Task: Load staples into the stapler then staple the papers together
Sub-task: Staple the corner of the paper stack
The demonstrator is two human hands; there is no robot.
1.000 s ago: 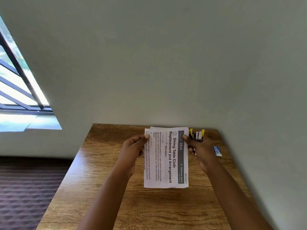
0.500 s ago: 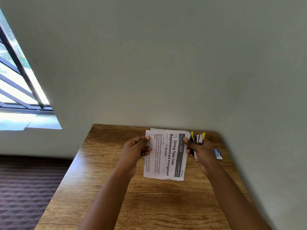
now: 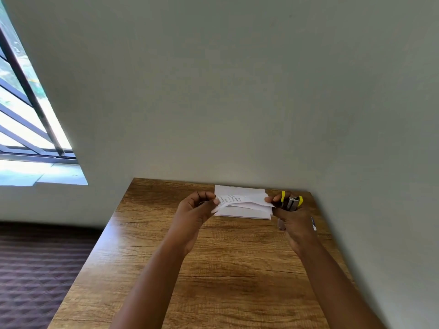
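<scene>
My left fingers (image 3: 215, 202) pinch the left edge of the white printed paper sheets (image 3: 244, 206), thumb against fingertips, while my right hand (image 3: 293, 218) does 2 jobs at once: its thumb and forefinger nip the sheets' right edge and the remaining fingers curl round the yellow-and-grey metal stapler (image 3: 291, 202). The sheets hang between my left hand (image 3: 194, 214) and the right one, just above the far end of the brown wood-grain table (image 3: 213, 269), tilted nearly edge-on to me and fanned apart rather than squared. I judge the main risk is exactly that: if I staple now the layers will be bound crooked, or the lowest one missed. The double grip on the right could also let the stapler slip or pop open and shed its staples. I cannot tell how many sheets there are, whether the stapler is loaded, or whether its mouth is near the paper; my right hand covers most of it. A small blue-and-white object (image 3: 313, 223) beside my right wrist is mostly hidden and I cannot identify it.
</scene>
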